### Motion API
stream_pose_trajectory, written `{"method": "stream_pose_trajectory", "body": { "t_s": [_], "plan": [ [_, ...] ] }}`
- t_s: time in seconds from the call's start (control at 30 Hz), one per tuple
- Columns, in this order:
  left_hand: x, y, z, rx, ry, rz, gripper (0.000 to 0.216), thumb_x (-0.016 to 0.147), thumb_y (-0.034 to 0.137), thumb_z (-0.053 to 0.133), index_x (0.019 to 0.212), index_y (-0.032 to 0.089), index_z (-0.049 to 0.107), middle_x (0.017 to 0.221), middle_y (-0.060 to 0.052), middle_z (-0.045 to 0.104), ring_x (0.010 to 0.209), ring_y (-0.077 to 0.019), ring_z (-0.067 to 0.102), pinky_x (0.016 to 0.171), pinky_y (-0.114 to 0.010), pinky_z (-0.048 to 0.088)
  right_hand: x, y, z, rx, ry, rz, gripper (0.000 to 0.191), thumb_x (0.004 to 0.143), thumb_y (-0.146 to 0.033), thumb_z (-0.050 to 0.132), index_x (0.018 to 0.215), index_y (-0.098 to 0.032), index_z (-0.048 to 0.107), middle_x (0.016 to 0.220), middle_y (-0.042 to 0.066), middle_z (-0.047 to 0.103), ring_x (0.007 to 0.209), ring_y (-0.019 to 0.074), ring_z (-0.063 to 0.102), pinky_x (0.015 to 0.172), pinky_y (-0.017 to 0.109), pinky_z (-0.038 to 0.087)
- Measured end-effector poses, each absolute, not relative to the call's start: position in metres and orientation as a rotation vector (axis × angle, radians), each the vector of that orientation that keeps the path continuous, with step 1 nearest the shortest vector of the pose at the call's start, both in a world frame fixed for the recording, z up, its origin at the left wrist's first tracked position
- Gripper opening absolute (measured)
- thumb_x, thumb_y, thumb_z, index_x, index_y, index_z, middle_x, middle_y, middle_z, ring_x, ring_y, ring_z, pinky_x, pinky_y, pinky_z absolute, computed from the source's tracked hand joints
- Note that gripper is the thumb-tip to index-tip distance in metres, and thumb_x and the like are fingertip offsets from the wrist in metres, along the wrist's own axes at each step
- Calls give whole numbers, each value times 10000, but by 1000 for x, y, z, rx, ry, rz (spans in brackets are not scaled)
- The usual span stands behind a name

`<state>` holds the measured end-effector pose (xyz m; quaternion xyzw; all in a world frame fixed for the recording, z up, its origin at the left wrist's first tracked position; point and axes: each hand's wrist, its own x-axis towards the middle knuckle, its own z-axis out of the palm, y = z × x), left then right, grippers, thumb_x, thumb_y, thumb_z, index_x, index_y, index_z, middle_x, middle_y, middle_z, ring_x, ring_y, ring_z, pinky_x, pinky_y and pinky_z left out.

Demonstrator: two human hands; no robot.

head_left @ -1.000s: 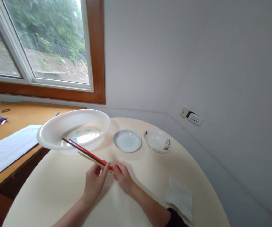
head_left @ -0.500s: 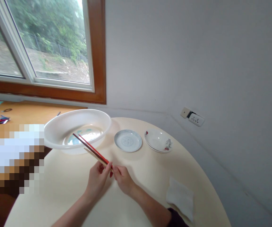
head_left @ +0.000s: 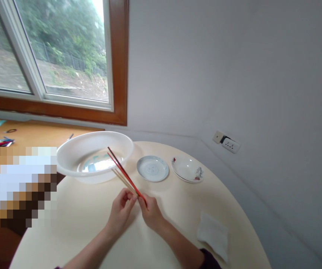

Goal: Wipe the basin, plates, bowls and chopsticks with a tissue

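Above the table, my right hand (head_left: 152, 212) is closed around the lower part of a bunch of chopsticks. Among them are red chopsticks (head_left: 127, 176), a dark brown one (head_left: 113, 155) and pale wooden ones (head_left: 123, 179), fanned out toward the upper left. My left hand (head_left: 121, 207) is closed too, thumb and forefinger pinching at the bunch beside my right fingers. The chopsticks' upper ends overlap the near rim of a large translucent plastic basin (head_left: 74, 172) in view. Their lower ends are hidden in my right hand.
On the cream round table (head_left: 166, 250) stand a pale blue-rimmed plate (head_left: 152, 169) and white flowered dishes (head_left: 187, 169), seemingly stacked. A folded white cloth (head_left: 213, 235) lies at the right. A wooden desk (head_left: 43, 130) adjoins on the left; a wall socket (head_left: 230, 145) is beyond.
Both hands have shifted slightly right. The chopsticks have swung to a steeper angle, with the red and brown ones now spread from the pale ones, and my right hand grips more of them.
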<state>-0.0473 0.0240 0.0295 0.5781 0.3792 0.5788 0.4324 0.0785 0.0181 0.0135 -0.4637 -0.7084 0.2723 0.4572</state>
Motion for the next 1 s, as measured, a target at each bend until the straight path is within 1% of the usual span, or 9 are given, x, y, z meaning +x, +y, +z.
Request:
{"method": "stream_pose_trajectory", "body": {
  "t_s": [0.1, 0.17, 0.3, 0.4, 0.47, 0.53, 0.6, 0.7, 1.0],
  "plan": [
    [-47, 24, 27, 1508, 972, 1421, 298, 755, 453, 559, 686, 167, 509, 587, 36, 451, 567, -106, 433, 549, -229, 382, 87, 28, 12, -1208, -1580, 546, 419, 892, -474, 291, 630, -186, 448, 507, -51, 379, 474, 96, 361, 464, 219, 261],
    [-48, 25, 26, 1560, 998, 1385, 304, 773, 458, 529, 682, 169, 505, 587, 35, 449, 573, -108, 428, 557, -233, 369, 96, 38, 12, -1269, -1468, 442, 434, 885, -497, 274, 605, -196, 414, 496, -51, 374, 470, 97, 358, 459, 221, 266],
    [-48, 25, 26, 1623, 1045, 1340, 312, 787, 464, 495, 673, 173, 496, 582, 33, 445, 579, -113, 423, 563, -239, 355, 117, 61, 20, -1487, -1363, 279, 474, 891, -488, 230, 659, -174, 501, 557, 12, 524, 539, 136, 481, 518, 237, 338],
    [-47, 24, 28, 1641, 1056, 1328, 317, 784, 466, 493, 653, 178, 487, 568, 36, 441, 570, -111, 417, 556, -237, 350, 130, 73, 32, -1869, -1445, 200, 477, 920, -410, 222, 757, -153, 590, 673, 80, 633, 629, 173, 578, 564, 250, 358],
    [-46, 24, 29, 1642, 1052, 1327, 320, 784, 467, 492, 647, 178, 488, 563, 35, 445, 567, -110, 416, 556, -236, 351, 134, 79, 40, -2127, -1526, 67, 457, 933, -371, 243, 835, -142, 627, 749, 111, 669, 683, 188, 612, 609, 264, 362],
    [-46, 24, 30, 1635, 1047, 1326, 329, 777, 478, 496, 640, 179, 486, 555, 34, 442, 562, -110, 413, 551, -235, 351, 135, 84, 45, -2268, -1606, -103, 455, 941, -350, 257, 879, -121, 646, 785, 136, 681, 730, 201, 628, 677, 287, 362],
    [-46, 24, 31, 1626, 1047, 1322, 340, 767, 492, 499, 630, 181, 477, 548, 36, 433, 556, -110, 406, 547, -235, 349, 135, 90, 48, -2311, -1652, -246, 463, 943, -342, 268, 882, -101, 658, 792, 155, 681, 772, 217, 630, 730, 315, 353],
    [-46, 23, 33, 1614, 1050, 1314, 334, 770, 490, 495, 634, 186, 470, 552, 34, 430, 562, -116, 404, 553, -239, 348, 134, 97, 48, -2304, -1647, -374, 453, 938, -346, 294, 881, -98, 669, 817, 176, 675, 839, 252, 616, 755, 350, 344],
    [-44, 23, 32, 1604, 1044, 1285, 317, 780, 468, 484, 628, 192, 450, 564, 31, 421, 571, -123, 392, 558, -248, 336, 130, 109, 40, -2256, -1735, -311, 439, 933, -312, 314, 871, -72, 676, 837, 193, 672, 891, 257, 595, 745, 340, 365]
  ]
}}
